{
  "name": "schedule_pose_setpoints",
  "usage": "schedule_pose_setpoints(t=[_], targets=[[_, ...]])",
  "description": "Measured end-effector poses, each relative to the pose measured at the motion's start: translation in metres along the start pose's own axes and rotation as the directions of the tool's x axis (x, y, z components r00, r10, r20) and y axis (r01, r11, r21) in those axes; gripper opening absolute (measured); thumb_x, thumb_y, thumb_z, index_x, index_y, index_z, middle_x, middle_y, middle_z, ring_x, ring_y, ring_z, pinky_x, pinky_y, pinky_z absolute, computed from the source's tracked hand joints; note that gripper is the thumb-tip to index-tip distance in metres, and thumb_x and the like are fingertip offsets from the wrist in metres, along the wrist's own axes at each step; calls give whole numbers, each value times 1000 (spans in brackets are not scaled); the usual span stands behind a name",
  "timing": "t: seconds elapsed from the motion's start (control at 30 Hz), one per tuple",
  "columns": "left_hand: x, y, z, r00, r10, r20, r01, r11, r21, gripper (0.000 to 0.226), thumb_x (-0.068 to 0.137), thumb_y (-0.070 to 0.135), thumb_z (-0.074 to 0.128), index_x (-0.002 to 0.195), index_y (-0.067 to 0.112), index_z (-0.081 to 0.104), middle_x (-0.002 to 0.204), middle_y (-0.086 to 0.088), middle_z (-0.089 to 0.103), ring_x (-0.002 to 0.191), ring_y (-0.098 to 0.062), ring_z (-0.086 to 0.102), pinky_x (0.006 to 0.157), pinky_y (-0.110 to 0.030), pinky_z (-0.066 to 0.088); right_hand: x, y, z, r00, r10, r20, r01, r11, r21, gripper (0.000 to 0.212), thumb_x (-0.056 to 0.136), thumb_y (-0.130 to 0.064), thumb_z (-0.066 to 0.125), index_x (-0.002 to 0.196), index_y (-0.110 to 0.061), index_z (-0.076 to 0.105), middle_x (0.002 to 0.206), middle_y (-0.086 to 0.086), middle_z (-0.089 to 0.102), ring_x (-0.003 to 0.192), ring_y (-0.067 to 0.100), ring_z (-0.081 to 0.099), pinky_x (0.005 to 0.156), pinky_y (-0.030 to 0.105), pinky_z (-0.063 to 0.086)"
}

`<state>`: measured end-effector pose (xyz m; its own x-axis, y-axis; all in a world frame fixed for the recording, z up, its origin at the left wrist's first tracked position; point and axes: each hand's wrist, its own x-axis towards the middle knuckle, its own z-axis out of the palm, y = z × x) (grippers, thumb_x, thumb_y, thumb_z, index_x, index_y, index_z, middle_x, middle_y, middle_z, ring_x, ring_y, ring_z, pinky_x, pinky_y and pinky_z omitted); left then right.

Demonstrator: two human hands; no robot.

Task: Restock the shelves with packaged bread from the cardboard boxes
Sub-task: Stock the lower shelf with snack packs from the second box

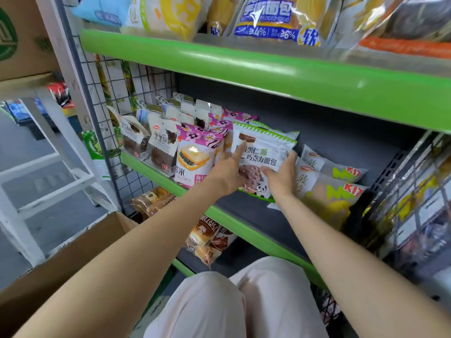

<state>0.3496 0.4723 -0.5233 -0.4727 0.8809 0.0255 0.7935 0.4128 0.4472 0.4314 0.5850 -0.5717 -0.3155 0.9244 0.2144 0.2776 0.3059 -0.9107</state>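
A white bread packet with a green edge and a panda print [262,152] stands tilted on the middle shelf [234,222], with more of the same kind behind it. My left hand [228,167] holds its left side, thumb up across the front. My right hand [283,175] grips its lower right corner, fingers behind the pack. An open cardboard box [73,254] sits at the lower left, beside my knees; its inside is hidden.
Pink-flowered sandwich packs [195,154] and dark bun packs [162,145] stand to the left; pale yellow-print packs [332,186] lie to the right. A wire grid [107,113] closes the shelf's left end. The upper shelf [244,62] holds larger bags. Bare shelf shows before the packet.
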Motion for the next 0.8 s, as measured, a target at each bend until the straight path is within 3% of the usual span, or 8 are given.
schedule_pose_setpoints(t=[0.07, 0.13, 0.2, 0.27, 0.37, 0.5, 0.63, 0.8], targets=[[8, -1, 8, 997, -39, 67, 40, 999, -11, 87, 91, 15, 55, 150, 31, -7, 157, -19, 8, 147, -24, 6, 115, -33, 7, -3, 0, 2, 986, -115, -124, 87, 974, -207, 104, 78, -2, 73, 151, -13, 0, 155, 12, 14, 141, 26, 27, 109, 33, 32], [15, -3, 14, 995, -74, 67, 76, 996, -37, 86, 91, 10, 54, 150, 32, -4, 155, -22, 15, 146, -23, 10, 113, -32, 9, -6, 2, 4, 918, -351, -182, 231, 850, -474, 111, 75, 5, 71, 151, -20, -5, 154, 13, 10, 138, 28, 30, 98, 33, 43], [18, -5, 19, 994, -95, 55, 97, 995, -28, 85, 91, 7, 53, 150, 32, -3, 149, -23, 30, 144, -22, 20, 113, -33, 11, -8, 0, 2, 863, -505, -6, 366, 634, -681, 100, 78, 12, 61, 152, -20, 1, 157, 12, 7, 145, 29, 17, 104, 36, 40], [19, -7, 22, 993, -104, 52, 106, 994, -35, 86, 90, 4, 53, 150, 31, -3, 146, -24, 34, 139, -24, 33, 113, -33, 17, -9, -5, -1, 860, -466, 209, 457, 518, -723, 88, 82, 12, 52, 152, -18, 8, 158, 10, 7, 147, 27, 8, 114, 36, 27], [16, -6, 20, 996, -92, 14, 92, 995, -46, 80, 91, 3, 51, 151, 28, 4, 148, -23, 32, 135, -29, 37, 110, -33, 22, -10, -8, -2, 868, -399, 296, 482, 531, -697, 75, 84, 6, 52, 148, -16, 19, 152, 8, 20, 140, 26, 21, 113, 34, 28], [7, -11, 7, 997, -60, -47, 55, 993, -106, 63, 91, 13, 56, 147, 17, 27, 137, -15, 50, 136, -28, 36, 112, -34, 26, -16, -18, -3, 873, -366, 321, 483, 573, -662, 71, 87, 1, 55, 147, -15, 22, 150, 6, 23, 138, 26, 26, 113, 35, 30], [-16, -30, -13, 986, -91, -142, 64, 980, -187, 34, 92, 17, 55, 125, 11, 54, 115, -11, 64, 104, -29, 59, 83, -29, 45, -38, -45, 1, 871, -360, 333, 490, 646, -585, 58, 88, -2, 54, 140, -18, 35, 147, 0, 26, 134, 22, 31, 101, 38, 41], [-66, -84, -42, 936, -261, -234, 192, 941, -280, 17, 91, 14, 54, 105, 13, 65, 101, -9, 68, 87, -28, 67, 72, -29, 51, -83, -86, 38, 781, -443, 441, 611, 688, -391, 37, 90, -10, 53, 127, -14, 52, 134, 2, 39, 127, 21, 37, 96, 38, 45]])
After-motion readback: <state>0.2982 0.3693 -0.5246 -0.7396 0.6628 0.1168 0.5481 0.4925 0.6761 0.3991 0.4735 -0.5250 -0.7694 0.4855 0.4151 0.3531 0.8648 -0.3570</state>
